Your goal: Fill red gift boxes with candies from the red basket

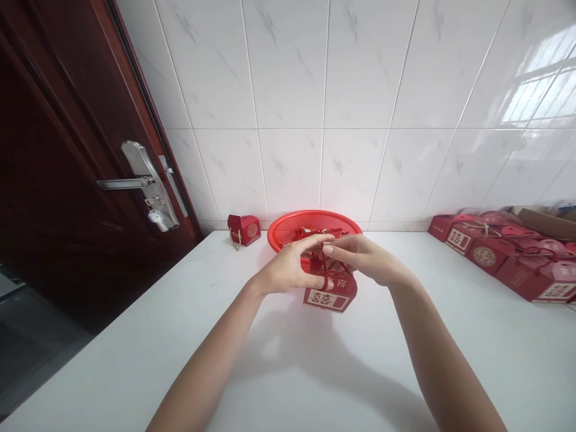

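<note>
A small red gift box (332, 298) with white Chinese characters on its front is in front of me, between my hands. My left hand (285, 268) has its thumb against the top of the box, with the fingers arched over it. A red cord (324, 267) rises from the box top in a loop. My right hand (366, 258) pinches the upper part of this cord, its fingertips close to those of my left hand. Behind the hands stands a red plastic basket (288, 224) holding small red-wrapped things, partly hidden by my fingers.
Another red box (245, 230) with a pale rope handle stands at the back left of the white table (180, 336). Several red boxes (504, 252) are packed together at the right, with an open cardboard box (546, 222) behind. A tiled wall and a dark door (67, 120) border the table.
</note>
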A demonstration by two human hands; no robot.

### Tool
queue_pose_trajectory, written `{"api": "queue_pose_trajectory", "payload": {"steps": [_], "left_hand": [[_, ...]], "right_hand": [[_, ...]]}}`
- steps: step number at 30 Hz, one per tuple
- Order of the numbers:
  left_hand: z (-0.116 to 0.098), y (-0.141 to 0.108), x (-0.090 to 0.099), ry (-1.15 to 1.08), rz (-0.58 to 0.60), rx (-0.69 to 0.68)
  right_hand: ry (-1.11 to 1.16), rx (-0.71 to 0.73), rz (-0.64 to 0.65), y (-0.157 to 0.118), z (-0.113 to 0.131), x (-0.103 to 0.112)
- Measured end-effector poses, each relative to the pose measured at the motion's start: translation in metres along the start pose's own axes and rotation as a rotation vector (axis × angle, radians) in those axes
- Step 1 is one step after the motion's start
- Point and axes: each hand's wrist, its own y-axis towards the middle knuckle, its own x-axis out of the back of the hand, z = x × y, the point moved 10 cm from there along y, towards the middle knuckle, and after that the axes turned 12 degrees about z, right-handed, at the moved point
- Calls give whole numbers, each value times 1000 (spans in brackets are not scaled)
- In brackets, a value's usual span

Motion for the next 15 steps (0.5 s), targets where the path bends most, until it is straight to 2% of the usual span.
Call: {"api": "queue_pose_trajectory", "payload": {"steps": [6,11,15], "left_hand": [[-12,-2,5,48,-77,-91],[-11,-4,4,157,-100,36],[-4,-3,-3,173,-69,124]], "right_hand": [[-29,-17,-19,-1,-2,4],[-72,6,-85,-2,2,7],[-87,-73,-150,2,-11,10]]}}
